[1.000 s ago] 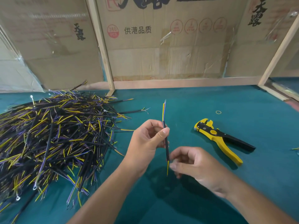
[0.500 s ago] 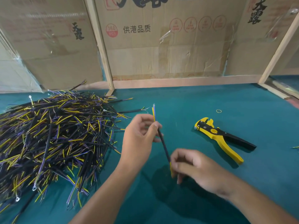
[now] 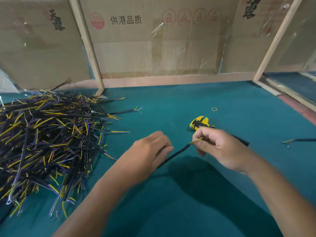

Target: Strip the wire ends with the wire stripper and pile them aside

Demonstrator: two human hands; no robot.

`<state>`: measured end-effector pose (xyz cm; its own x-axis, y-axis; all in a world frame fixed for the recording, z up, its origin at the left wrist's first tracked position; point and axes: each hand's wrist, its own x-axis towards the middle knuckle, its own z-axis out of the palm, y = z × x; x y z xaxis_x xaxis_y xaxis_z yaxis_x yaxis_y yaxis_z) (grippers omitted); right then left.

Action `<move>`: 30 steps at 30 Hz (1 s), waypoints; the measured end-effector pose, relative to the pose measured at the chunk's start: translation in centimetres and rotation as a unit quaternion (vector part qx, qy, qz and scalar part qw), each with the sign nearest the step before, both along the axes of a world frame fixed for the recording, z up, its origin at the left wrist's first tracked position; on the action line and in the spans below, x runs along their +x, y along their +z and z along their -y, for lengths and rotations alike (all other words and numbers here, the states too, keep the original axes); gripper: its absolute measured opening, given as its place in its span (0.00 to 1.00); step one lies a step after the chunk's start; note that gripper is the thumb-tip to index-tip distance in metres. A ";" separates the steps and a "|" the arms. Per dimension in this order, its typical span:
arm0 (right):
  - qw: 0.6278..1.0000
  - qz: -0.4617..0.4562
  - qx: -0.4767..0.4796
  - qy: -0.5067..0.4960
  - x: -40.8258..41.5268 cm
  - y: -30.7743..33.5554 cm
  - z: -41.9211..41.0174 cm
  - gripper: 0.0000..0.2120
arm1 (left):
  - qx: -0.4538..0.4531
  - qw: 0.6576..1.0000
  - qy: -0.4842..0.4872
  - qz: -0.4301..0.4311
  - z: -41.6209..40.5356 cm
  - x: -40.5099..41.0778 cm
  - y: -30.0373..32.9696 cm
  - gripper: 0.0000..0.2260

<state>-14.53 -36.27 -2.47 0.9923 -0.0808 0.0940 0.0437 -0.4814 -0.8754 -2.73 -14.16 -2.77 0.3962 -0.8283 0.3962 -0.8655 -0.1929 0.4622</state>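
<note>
One black sheathed wire [image 3: 176, 155] with thin yellow cores at its end runs slantwise between my hands, low over the green table. My left hand [image 3: 150, 149] grips its lower end, palm down. My right hand [image 3: 220, 147] pinches the yellow cores at its upper end. The yellow and black wire stripper [image 3: 199, 123] lies on the table just behind my right hand, its handles partly hidden by that hand. A big heap of black, yellow and purple wires [image 3: 44, 142] covers the table's left side.
A single wire [image 3: 299, 140] lies at the right edge. A small rubber band [image 3: 214, 109] lies beyond the stripper. Cardboard panels in a wooden frame [image 3: 171, 79] close off the back. The green table top [image 3: 171, 202] stretches toward me.
The wire has swung from upright to a low slant. My left hand dropped toward the table with its end. My right hand moved up and right, in front of the stripper.
</note>
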 end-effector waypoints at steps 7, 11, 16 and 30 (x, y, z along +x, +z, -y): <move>0.998 0.009 0.016 0.067 -0.1 0.1 -0.8 0.07 | 0.016 0.974 -0.036 -0.224 1.2 -1.2 -1.3 0.10; 0.990 0.051 -0.113 -0.064 0.0 -0.2 1.3 0.01 | 0.010 0.994 -0.013 -0.105 0.9 -0.7 -1.0 0.08; 0.854 -0.204 -0.404 -0.255 0.7 -2.4 4.6 0.36 | 0.024 0.999 0.026 -0.032 -0.3 0.2 -0.1 0.14; 0.939 -0.018 0.305 -0.161 -0.9 1.3 2.5 0.23 | -0.036 0.999 -0.007 -0.037 -1.7 2.1 1.1 0.07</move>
<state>-15.45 -38.80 -1.20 0.9090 -0.4046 -0.0996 -0.0525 0.1261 -0.9906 -0.68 -12.48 -1.71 0.4149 -0.8044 0.4253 -0.8314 -0.1452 0.5364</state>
